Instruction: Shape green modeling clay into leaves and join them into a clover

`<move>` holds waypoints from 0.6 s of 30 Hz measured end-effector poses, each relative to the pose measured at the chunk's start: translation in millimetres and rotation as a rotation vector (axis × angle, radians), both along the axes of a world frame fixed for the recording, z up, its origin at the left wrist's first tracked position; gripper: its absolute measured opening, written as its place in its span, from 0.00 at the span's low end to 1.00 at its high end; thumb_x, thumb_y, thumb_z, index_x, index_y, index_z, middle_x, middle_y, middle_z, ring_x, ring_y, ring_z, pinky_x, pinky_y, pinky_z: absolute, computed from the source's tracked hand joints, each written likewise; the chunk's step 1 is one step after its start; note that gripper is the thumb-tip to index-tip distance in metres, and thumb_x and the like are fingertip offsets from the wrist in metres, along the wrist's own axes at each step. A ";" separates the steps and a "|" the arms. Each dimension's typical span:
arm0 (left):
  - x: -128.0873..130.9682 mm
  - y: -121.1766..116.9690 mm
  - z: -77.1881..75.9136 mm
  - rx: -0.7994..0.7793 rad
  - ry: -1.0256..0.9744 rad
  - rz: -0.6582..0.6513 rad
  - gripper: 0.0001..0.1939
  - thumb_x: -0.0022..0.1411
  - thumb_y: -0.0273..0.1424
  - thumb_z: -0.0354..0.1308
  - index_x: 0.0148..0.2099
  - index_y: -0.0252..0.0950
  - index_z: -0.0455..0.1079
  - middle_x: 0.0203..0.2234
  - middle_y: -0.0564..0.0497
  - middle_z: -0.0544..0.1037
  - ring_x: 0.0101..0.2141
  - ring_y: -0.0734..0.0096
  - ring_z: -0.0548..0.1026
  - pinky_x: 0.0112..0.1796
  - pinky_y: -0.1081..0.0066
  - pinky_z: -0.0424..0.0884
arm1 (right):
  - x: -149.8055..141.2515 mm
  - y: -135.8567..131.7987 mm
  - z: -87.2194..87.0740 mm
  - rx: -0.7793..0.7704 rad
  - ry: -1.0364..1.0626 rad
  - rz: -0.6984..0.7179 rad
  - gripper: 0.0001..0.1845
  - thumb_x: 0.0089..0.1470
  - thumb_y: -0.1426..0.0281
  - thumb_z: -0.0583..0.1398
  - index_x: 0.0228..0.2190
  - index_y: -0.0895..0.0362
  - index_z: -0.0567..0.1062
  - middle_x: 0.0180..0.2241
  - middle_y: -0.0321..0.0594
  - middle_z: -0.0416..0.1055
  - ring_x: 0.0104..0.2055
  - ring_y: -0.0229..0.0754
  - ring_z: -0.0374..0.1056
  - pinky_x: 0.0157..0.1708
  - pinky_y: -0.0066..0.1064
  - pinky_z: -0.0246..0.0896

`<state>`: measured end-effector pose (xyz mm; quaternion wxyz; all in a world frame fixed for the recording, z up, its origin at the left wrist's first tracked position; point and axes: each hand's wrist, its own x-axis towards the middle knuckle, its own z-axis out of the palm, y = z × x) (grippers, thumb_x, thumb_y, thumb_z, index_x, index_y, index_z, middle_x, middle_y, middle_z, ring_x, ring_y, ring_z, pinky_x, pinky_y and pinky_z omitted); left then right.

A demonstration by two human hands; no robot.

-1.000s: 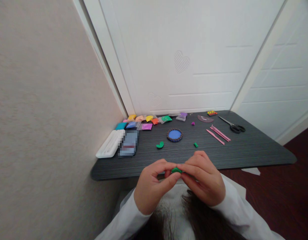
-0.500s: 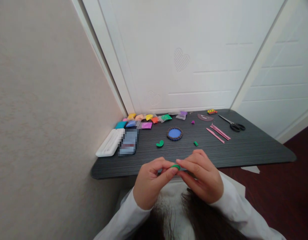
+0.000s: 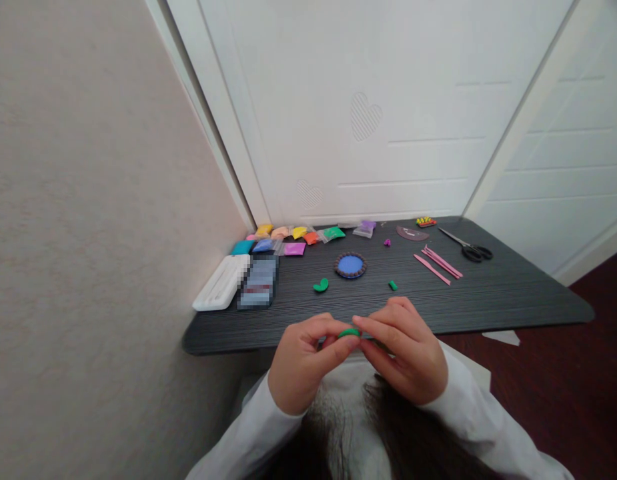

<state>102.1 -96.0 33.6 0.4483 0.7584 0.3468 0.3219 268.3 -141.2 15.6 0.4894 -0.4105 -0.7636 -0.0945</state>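
My left hand [image 3: 303,367] has its grip pinched on a green bit [image 3: 348,332], by the near edge of the worktop [image 3: 518,300]. My right hand [image 3: 408,353] is at its end, but I can't tell if that grip is closed on it. Pressing too hard could squash it. If my pinch slips, it could fall, away from 2 others: a curly green piece [image 3: 321,286] and a short green piece [image 3: 393,285].

Soft, even light is filling the view, its source not showing. The white door [image 3: 298,100] is looking brightest; shade is gathering beneath the tabletop [image 3: 218,339], and the floor [image 3: 553,380] is sinking into darkness. The wide lens is tilting the door frame [image 3: 221,120]. Pixel blocks are obscuring the phone [image 3: 258,283]; the green clay [image 3: 349,332] is appearing slightly soft.
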 end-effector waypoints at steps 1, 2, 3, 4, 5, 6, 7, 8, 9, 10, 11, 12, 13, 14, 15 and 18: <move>-0.3 -0.2 -0.6 0.005 -0.011 0.008 0.09 0.54 0.35 0.57 0.30 0.35 0.75 0.19 0.53 0.67 0.24 0.74 0.65 0.28 0.72 0.60 | 0.1 -0.1 0.1 0.002 0.001 0.001 0.15 0.48 0.76 0.59 0.41 0.57 0.71 0.29 0.37 0.74 0.29 0.35 0.66 0.37 0.36 0.57; -0.5 -0.4 -1.3 0.012 -0.022 0.015 0.09 0.54 0.35 0.57 0.30 0.35 0.75 0.19 0.53 0.68 0.24 0.74 0.65 0.28 0.72 0.60 | 0.3 -0.2 0.2 0.004 0.001 0.004 0.15 0.48 0.76 0.59 0.41 0.58 0.71 0.29 0.38 0.73 0.30 0.36 0.66 0.37 0.36 0.57; -0.6 -0.6 -2.1 0.018 -0.033 0.021 0.09 0.54 0.34 0.57 0.29 0.35 0.75 0.19 0.52 0.68 0.24 0.74 0.66 0.28 0.72 0.60 | 0.5 -0.2 0.1 0.004 0.000 0.007 0.15 0.47 0.76 0.59 0.41 0.58 0.71 0.29 0.38 0.73 0.30 0.36 0.66 0.37 0.37 0.57; -0.6 -0.7 -2.8 0.023 -0.042 0.025 0.09 0.54 0.34 0.57 0.29 0.35 0.75 0.19 0.52 0.69 0.24 0.74 0.66 0.28 0.72 0.61 | 0.6 -0.2 -0.2 0.003 0.000 0.011 0.16 0.47 0.76 0.60 0.41 0.58 0.71 0.29 0.38 0.73 0.30 0.36 0.66 0.37 0.37 0.58; -0.4 -0.8 -3.3 0.025 -0.050 0.028 0.09 0.54 0.34 0.57 0.28 0.35 0.74 0.19 0.52 0.69 0.24 0.73 0.66 0.28 0.72 0.61 | 0.7 -0.1 -0.5 0.003 0.001 0.016 0.16 0.47 0.76 0.60 0.41 0.58 0.71 0.29 0.38 0.73 0.30 0.36 0.66 0.37 0.37 0.58; 0.0 -0.8 -3.6 0.024 -0.052 0.026 0.09 0.54 0.34 0.57 0.28 0.34 0.74 0.20 0.52 0.69 0.24 0.73 0.66 0.28 0.72 0.61 | 0.8 0.1 -0.9 0.006 0.001 0.020 0.17 0.47 0.77 0.60 0.41 0.58 0.70 0.29 0.38 0.73 0.30 0.36 0.66 0.37 0.37 0.58; 0.5 -0.7 -3.6 0.018 -0.048 0.018 0.09 0.54 0.34 0.57 0.27 0.34 0.74 0.19 0.52 0.69 0.24 0.73 0.66 0.28 0.72 0.61 | 0.9 0.3 -1.2 0.009 -0.002 0.023 0.17 0.47 0.77 0.59 0.41 0.58 0.70 0.29 0.38 0.73 0.30 0.36 0.66 0.37 0.37 0.58; 0.9 -0.6 -3.3 0.011 -0.040 0.007 0.09 0.54 0.34 0.57 0.28 0.34 0.74 0.19 0.52 0.69 0.24 0.73 0.66 0.28 0.72 0.60 | 0.9 0.5 -1.4 0.013 -0.008 0.026 0.17 0.47 0.77 0.59 0.41 0.57 0.70 0.30 0.38 0.73 0.30 0.36 0.65 0.37 0.36 0.58; 1.3 -0.4 -2.8 0.005 -0.028 -0.007 0.10 0.54 0.34 0.57 0.28 0.34 0.74 0.19 0.52 0.69 0.24 0.74 0.65 0.27 0.72 0.60 | 0.9 0.7 -1.6 0.017 -0.015 0.027 0.17 0.47 0.77 0.59 0.41 0.57 0.71 0.29 0.38 0.73 0.30 0.36 0.65 0.37 0.36 0.58; 1.6 -0.1 -2.2 -0.002 -0.013 -0.025 0.10 0.54 0.34 0.56 0.29 0.34 0.74 0.19 0.53 0.68 0.24 0.74 0.65 0.27 0.72 0.60 | 1.0 0.8 -1.5 0.021 -0.022 0.027 0.16 0.47 0.77 0.59 0.41 0.57 0.71 0.29 0.38 0.73 0.30 0.36 0.65 0.37 0.36 0.59; 1.6 0.2 -1.5 -0.005 0.001 -0.042 0.10 0.54 0.35 0.56 0.29 0.34 0.75 0.19 0.53 0.66 0.24 0.75 0.64 0.27 0.73 0.59 | 1.1 0.8 -1.3 0.024 -0.025 0.024 0.15 0.48 0.77 0.59 0.40 0.57 0.71 0.29 0.38 0.73 0.30 0.36 0.65 0.37 0.36 0.59; 1.4 0.7 -0.9 -0.008 0.009 -0.057 0.10 0.54 0.35 0.56 0.30 0.34 0.75 0.18 0.54 0.65 0.23 0.75 0.63 0.27 0.73 0.58 | 1.3 0.8 -1.1 0.025 -0.024 0.022 0.15 0.48 0.77 0.58 0.40 0.57 0.72 0.29 0.38 0.73 0.30 0.36 0.65 0.37 0.36 0.59; 0.8 1.2 -0.6 -0.012 0.009 -0.067 0.10 0.55 0.35 0.56 0.32 0.35 0.75 0.18 0.54 0.64 0.23 0.75 0.63 0.27 0.73 0.58 | 1.5 0.6 -0.8 0.023 -0.020 0.022 0.14 0.48 0.77 0.58 0.39 0.56 0.72 0.29 0.38 0.73 0.30 0.36 0.65 0.37 0.36 0.59; 0.0 1.8 -0.6 -0.018 0.002 -0.073 0.11 0.55 0.35 0.55 0.33 0.35 0.75 0.19 0.54 0.64 0.24 0.75 0.62 0.27 0.73 0.58 | 1.8 0.4 -0.5 0.018 -0.015 0.023 0.14 0.48 0.77 0.59 0.39 0.56 0.72 0.29 0.38 0.72 0.30 0.36 0.65 0.37 0.36 0.59; -1.0 2.4 -0.9 -0.024 -0.010 -0.071 0.11 0.55 0.35 0.55 0.35 0.35 0.75 0.19 0.54 0.65 0.24 0.75 0.63 0.27 0.73 0.58 | 2.2 0.2 -0.4 0.011 -0.009 0.025 0.14 0.48 0.77 0.59 0.39 0.56 0.72 0.29 0.38 0.72 0.29 0.36 0.65 0.36 0.36 0.59; -3.7 3.8 -2.4 -0.036 -0.038 -0.041 0.12 0.56 0.35 0.54 0.37 0.35 0.75 0.21 0.52 0.68 0.26 0.73 0.65 0.29 0.72 0.59 | 3.4 -0.2 -0.8 -0.010 0.002 0.037 0.15 0.48 0.77 0.59 0.40 0.56 0.71 0.29 0.38 0.73 0.30 0.36 0.65 0.35 0.36 0.59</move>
